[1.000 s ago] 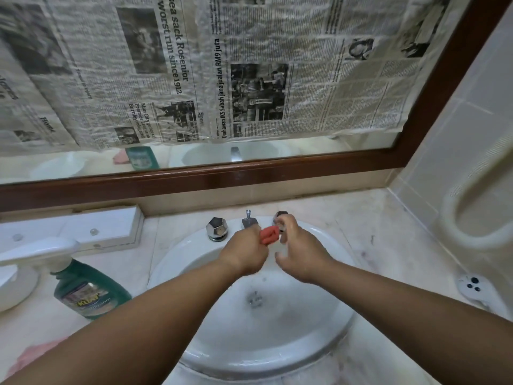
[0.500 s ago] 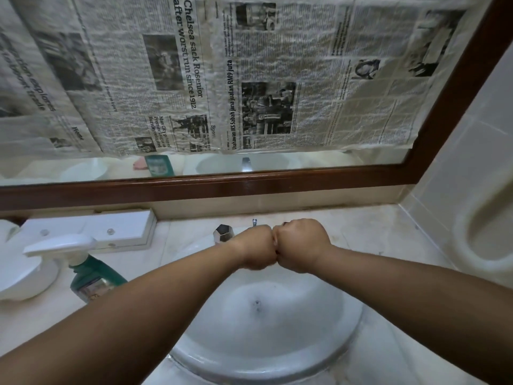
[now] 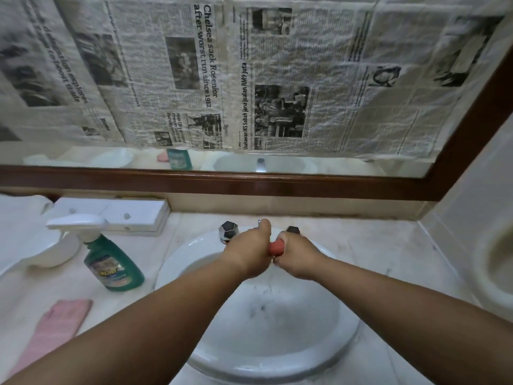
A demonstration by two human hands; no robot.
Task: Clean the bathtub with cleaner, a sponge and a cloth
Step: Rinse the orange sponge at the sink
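Over the back of a white round sink (image 3: 277, 365), my left hand (image 3: 247, 254) and my right hand (image 3: 298, 255) both grip a small red-orange sponge (image 3: 276, 248), squeezed between the two fists so that only a short piece shows. A few drops fall below them into the basin. A green cleaner spray bottle (image 3: 111, 262) with a white trigger head stands on the counter to the left of the sink. A pink cloth (image 3: 55, 326) lies flat on the counter at the near left.
Two dark faceted tap knobs (image 3: 228, 230) sit behind the hands; the spout is hidden. A white box (image 3: 116, 216) and a white dish (image 3: 36, 245) lie at the back left. A newspaper-covered mirror (image 3: 249, 79) in a brown frame fills the wall. A white fixture (image 3: 499, 262) stands right.
The fists, pressed together half a second ago with the sponge hidden, have parted slightly, so a piece of the sponge shows again. The view tilted down, bringing the pink cloth into sight.
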